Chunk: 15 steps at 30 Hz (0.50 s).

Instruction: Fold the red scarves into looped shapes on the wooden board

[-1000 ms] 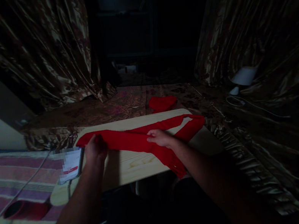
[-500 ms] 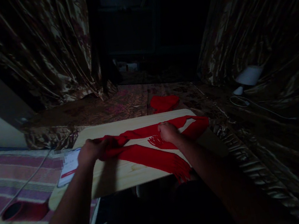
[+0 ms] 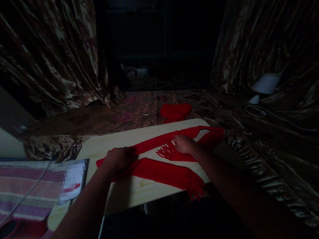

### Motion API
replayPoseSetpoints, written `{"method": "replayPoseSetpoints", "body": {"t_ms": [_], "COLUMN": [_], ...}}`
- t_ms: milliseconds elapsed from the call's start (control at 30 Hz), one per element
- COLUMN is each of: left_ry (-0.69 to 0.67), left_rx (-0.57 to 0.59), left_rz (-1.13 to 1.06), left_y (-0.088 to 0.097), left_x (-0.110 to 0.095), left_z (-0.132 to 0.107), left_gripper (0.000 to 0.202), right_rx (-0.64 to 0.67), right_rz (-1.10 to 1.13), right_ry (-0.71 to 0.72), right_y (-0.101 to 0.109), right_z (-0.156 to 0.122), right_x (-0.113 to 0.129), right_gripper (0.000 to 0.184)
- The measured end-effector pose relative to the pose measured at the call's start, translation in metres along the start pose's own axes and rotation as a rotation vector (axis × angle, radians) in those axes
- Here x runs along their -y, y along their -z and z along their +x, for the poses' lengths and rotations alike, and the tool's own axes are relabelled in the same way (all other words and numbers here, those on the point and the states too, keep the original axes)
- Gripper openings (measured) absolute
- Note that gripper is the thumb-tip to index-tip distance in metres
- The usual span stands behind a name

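L hand, R hand, fringed red scarf

A long red scarf lies flat across the desk, doubled back at 3 o'clock. One fringed end rests mid-desk; the other slants to 5 o'clock, overhanging the edge.

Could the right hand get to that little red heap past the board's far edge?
Probably yes. The right hand rests on the red scarf, and the red heap lies just beyond the wooden board, almost straight ahead, with nothing standing between them.
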<state>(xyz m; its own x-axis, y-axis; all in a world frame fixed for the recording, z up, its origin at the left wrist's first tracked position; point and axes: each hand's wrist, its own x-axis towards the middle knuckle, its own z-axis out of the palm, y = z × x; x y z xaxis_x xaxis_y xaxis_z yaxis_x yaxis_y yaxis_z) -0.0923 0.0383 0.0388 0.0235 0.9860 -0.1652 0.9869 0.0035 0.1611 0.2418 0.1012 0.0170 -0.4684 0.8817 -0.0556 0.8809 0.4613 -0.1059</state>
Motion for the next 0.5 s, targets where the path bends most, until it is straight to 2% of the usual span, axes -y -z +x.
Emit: {"method": "replayPoseSetpoints", "body": {"t_ms": [67,200,233,300,400,500], "left_ry": [0.048,0.066,0.061,0.061,0.035,-0.051], "left_rx": [0.069,0.222,0.237,0.183,0.016,0.002], "left_rz": [-0.003,-0.083,-0.093,-0.069,-0.027,-0.008], "left_y": [0.005,0.011,0.011,0.009,0.005,-0.001], "left_x": [-0.005,-0.011,-0.012,-0.017,-0.031,-0.046], "left_z": [-0.004,-0.006,-0.006,-0.007,-0.010,-0.012], "left_gripper": [0.071,0.072,0.074,0.079,0.087,0.086], "right_rx": [-0.025,-0.054,-0.055,-0.072,-0.171,-0.350], "right_rz": [0.034,0.116,0.157,0.303,0.575,0.647], "right_ry": [0.003,-0.069,-0.091,-0.122,-0.104,-0.051], "right_y": [-0.002,-0.002,-0.002,-0.001,0.000,0.004], "right_z": [-0.001,-0.002,-0.002,0.000,0.004,0.009], "right_x": [-0.004,-0.008,-0.008,-0.006,-0.001,0.004], "right_gripper": [0.042,0.064,0.066,0.059,0.052,0.060]}}
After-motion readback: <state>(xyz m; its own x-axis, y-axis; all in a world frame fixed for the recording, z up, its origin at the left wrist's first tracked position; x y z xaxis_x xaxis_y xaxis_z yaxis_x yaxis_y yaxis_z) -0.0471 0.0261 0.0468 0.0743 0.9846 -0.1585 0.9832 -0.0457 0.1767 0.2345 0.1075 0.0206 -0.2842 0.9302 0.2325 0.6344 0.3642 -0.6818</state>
